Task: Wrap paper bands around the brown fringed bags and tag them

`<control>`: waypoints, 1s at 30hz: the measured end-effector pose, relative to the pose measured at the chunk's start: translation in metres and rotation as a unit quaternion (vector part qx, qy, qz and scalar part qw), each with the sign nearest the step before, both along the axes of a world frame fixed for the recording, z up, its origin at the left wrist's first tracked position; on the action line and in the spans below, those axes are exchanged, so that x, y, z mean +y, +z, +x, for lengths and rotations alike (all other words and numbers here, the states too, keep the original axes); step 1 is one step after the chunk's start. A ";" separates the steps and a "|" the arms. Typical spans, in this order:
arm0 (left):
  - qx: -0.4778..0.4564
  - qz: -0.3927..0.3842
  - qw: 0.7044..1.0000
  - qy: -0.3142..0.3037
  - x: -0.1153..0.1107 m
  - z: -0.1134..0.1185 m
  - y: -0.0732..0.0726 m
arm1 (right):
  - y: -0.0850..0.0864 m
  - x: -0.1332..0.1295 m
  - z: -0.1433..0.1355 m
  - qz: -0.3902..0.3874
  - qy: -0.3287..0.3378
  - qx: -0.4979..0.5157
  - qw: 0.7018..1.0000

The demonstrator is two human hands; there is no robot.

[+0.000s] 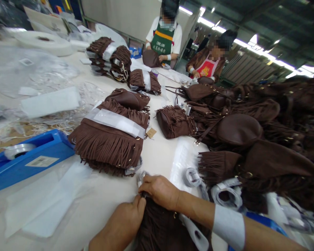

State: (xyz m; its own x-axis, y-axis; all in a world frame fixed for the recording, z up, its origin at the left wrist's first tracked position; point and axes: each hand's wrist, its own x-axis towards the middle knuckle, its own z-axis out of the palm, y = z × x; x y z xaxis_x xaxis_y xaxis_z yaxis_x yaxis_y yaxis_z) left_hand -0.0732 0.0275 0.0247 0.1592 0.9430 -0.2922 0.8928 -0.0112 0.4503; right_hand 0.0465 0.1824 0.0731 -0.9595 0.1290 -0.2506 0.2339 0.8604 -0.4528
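A dark brown fringed bag (159, 228) lies on the table right below me, at the bottom edge of the view. My left hand (125, 219) is closed, thumb and forefinger pinched at the bag's upper edge. My right hand (159, 191) meets it there, its fingers also closed on a small dark part of the bag that they mostly hide. A shiny plastic-wrapped piece (142, 177) pokes out beyond the right fingertips. Just past the hands rests a stack of fringed bags (110, 143) with a white wrap band (115, 122) and a tan tag (151, 133).
At left stands a blue tape dispenser (49, 148) near white sheets (47, 202) and clear plastic bags (28, 66). Many brown bags (239, 129) are heaped along the right, with plastic-wrapped strap rolls (226, 197). Across the table, two people (162, 42) handle brown bags.
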 end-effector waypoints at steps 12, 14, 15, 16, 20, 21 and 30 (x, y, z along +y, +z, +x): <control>-0.300 -0.048 0.945 0.120 -0.008 -0.008 0.010 | 0.000 0.000 0.001 0.022 -0.025 -0.001 0.999; -0.247 -0.055 0.960 0.118 -0.009 -0.014 0.015 | -0.002 0.002 0.001 0.021 -0.026 -0.002 0.999; -0.235 -0.047 0.961 0.137 -0.008 -0.020 0.016 | -0.002 0.003 0.002 0.018 -0.029 -0.003 0.999; -0.240 -0.036 0.956 0.164 -0.007 -0.026 0.017 | -0.002 0.003 0.002 0.016 -0.031 -0.004 0.999; -0.339 -0.044 0.909 0.239 -0.008 -0.037 0.014 | 0.007 0.003 0.001 0.030 -0.031 -0.020 0.999; -0.353 -0.049 0.899 0.256 -0.009 -0.036 0.012 | 0.012 0.002 0.001 0.038 -0.031 -0.026 0.998; -0.380 -0.022 0.870 0.314 -0.017 -0.033 0.018 | 0.019 -0.011 -0.014 -0.069 -0.035 -0.001 0.997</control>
State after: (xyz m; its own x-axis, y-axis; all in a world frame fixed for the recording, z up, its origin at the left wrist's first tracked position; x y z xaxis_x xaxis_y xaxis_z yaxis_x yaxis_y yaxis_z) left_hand -0.1066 0.0108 0.0431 -0.2199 0.9045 -0.3653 0.1602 0.4029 0.9011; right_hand 0.0324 0.1711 0.0916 -0.9489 0.1602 -0.2718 0.2920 0.7719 -0.5646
